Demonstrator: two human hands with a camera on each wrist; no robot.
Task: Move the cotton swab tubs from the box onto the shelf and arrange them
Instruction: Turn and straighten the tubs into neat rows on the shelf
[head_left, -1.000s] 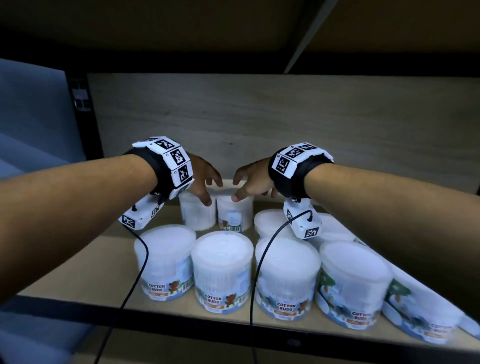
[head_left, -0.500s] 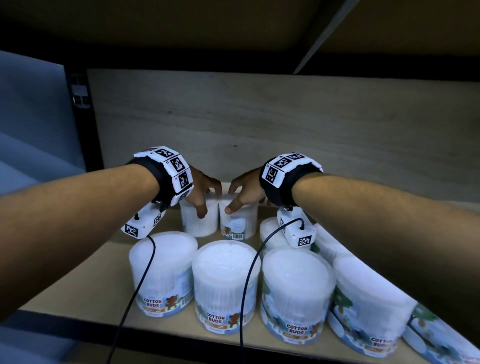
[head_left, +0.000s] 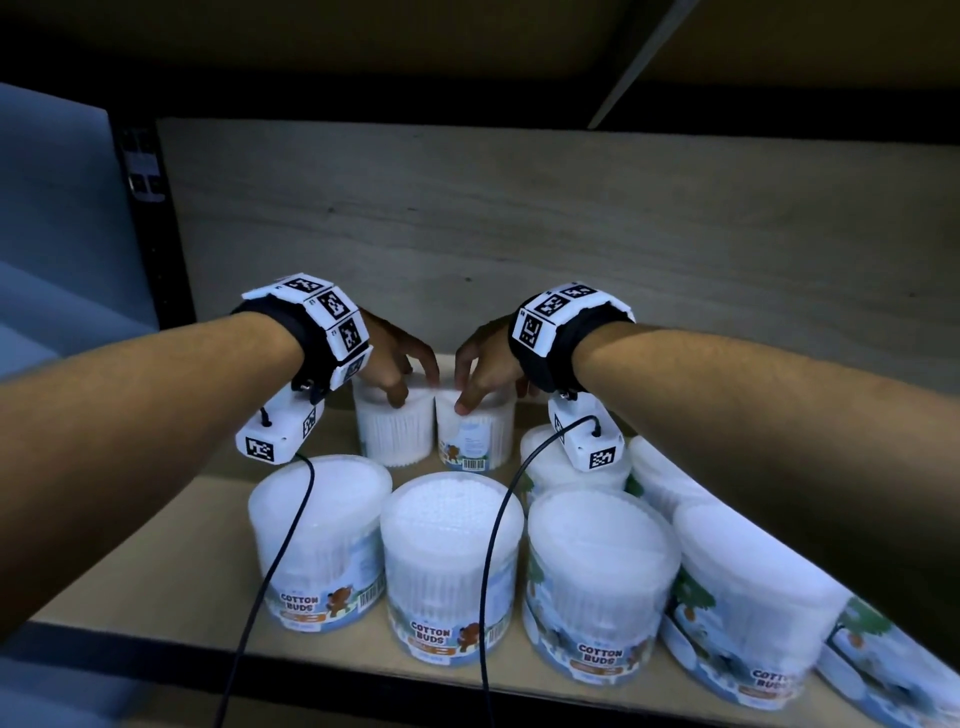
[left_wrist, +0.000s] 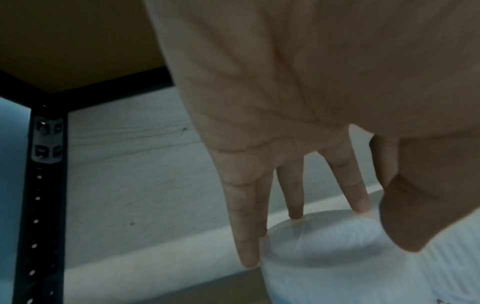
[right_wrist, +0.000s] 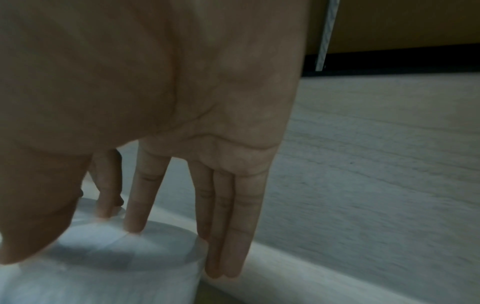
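Note:
Two white cotton swab tubs stand side by side at the back of the shelf, touching. My left hand (head_left: 402, 364) grips the left tub (head_left: 395, 441) from above, fingers (left_wrist: 293, 195) over the far rim of the tub (left_wrist: 337, 263) and thumb on the near side. In the same way my right hand (head_left: 480, 369) grips the right tub (head_left: 475, 441), which shows a bear label and barcode; its fingers (right_wrist: 140, 195) reach down past the lid of the tub (right_wrist: 103, 271). The box is out of view.
Several more tubs form a front row (head_left: 452, 566) near the shelf's front edge (head_left: 311, 670), with others behind them on the right (head_left: 566, 462). Bare shelf board (head_left: 156, 545) lies to the left. A black upright post (head_left: 145, 234) and the wooden back panel (head_left: 519, 234) bound the space.
Both hands have come down closer onto the two back tubs, with thumbs now lower on the near walls. The front row has not moved.

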